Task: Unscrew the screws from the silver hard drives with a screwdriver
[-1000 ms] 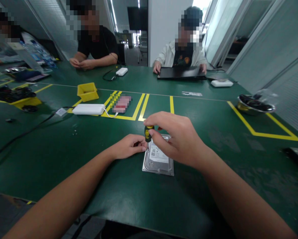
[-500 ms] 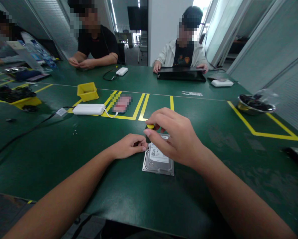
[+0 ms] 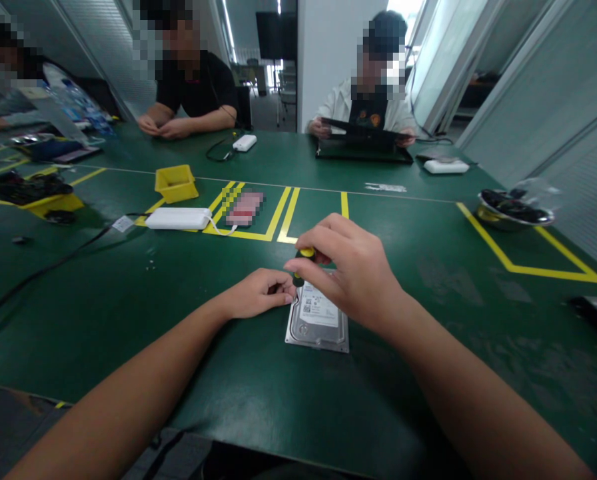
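Note:
A silver hard drive (image 3: 318, 330) with a white label lies flat on the green table in front of me. My right hand (image 3: 348, 267) grips a short screwdriver (image 3: 306, 253) with a yellow and black handle, thumb on one side and fingers curled round the other. The screwdriver stands roughly upright over the drive's left edge; its tip is hidden. My left hand (image 3: 263, 293) is closed at that same edge, thumb and fingertips pressed against the drive just beside the screwdriver.
A white power bank (image 3: 178, 219) with a cable lies beyond my left hand, near a pink phone (image 3: 245, 208) and a yellow bin (image 3: 176, 185). A metal bowl (image 3: 513, 210) of dark parts sits at right. Across the table, a person handles a black laptop-like object (image 3: 363, 147).
My right hand has turned slightly with the screwdriver, showing more yellow on its handle. My left hand and the drive stay put. The person opposite has raised a black panel.

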The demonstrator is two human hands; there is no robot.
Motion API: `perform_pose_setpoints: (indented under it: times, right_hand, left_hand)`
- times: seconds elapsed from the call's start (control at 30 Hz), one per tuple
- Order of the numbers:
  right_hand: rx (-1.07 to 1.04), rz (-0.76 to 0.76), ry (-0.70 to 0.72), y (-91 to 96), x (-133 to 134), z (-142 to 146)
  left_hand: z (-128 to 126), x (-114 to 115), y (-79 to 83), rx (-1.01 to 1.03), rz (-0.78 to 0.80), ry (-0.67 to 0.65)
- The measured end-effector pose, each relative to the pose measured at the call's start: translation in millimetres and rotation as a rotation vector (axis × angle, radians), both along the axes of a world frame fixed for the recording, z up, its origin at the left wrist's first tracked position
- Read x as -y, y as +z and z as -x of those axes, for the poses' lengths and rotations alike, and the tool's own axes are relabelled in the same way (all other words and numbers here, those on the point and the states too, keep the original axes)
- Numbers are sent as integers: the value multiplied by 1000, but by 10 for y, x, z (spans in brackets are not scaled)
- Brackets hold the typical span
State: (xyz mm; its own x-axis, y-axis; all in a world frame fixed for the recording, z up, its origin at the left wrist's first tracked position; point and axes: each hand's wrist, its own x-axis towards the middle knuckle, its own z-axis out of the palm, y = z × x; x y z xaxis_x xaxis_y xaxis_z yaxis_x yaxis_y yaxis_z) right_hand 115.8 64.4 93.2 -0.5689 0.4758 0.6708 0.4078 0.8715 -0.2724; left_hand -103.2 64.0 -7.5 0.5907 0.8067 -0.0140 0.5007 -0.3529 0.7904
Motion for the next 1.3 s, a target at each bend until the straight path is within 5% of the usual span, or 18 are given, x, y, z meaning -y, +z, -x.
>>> perform_pose_setpoints:
  times: [0.47, 0.63, 0.87, 1.03, 1.3]
  right_hand:
    - [23, 133, 74, -31, -21, 2]
    - [-202, 200, 172, -113, -17, 61]
    - [-570, 535, 210, -266, 34, 215]
    - [-629, 667, 204, -335, 55, 279]
    - [-560, 721, 197, -130, -7, 106]
  left_hand:
    - [6, 5, -13, 22, 19, -17]
    - [2, 9, -7, 22, -2, -19]
    - [-34, 2, -1, 28, 14, -15]
    - [-42, 14, 4, 37, 1, -14]
    - [-42, 23, 56, 50, 57, -18]
